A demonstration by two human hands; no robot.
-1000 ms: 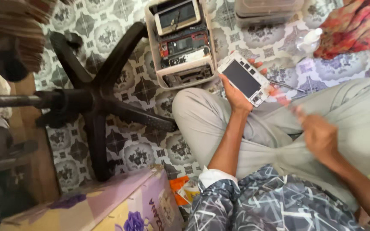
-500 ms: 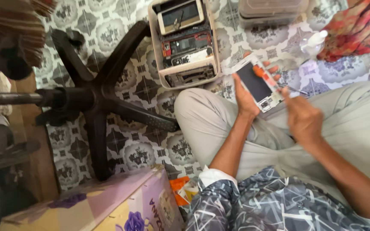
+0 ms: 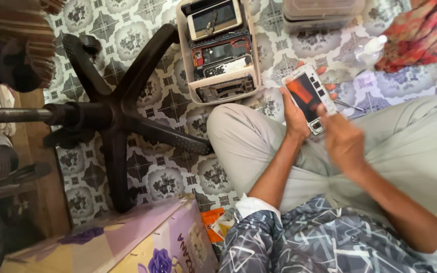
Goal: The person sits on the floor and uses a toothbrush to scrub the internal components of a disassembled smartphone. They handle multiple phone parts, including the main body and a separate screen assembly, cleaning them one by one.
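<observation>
Gripping a white-framed opened phone with a dark orange-tinted panel (image 3: 310,97) from beneath, the left hand (image 3: 298,114) curls around it above the knee. The right hand (image 3: 344,141), fingers bent and holding nothing visible, touches the phone's lower end. Beyond the left hand sits a beige plastic tray of phone parts (image 3: 184,55).

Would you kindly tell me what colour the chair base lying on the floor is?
Black; the five-armed chair base shows clearly in the head view.
</observation>
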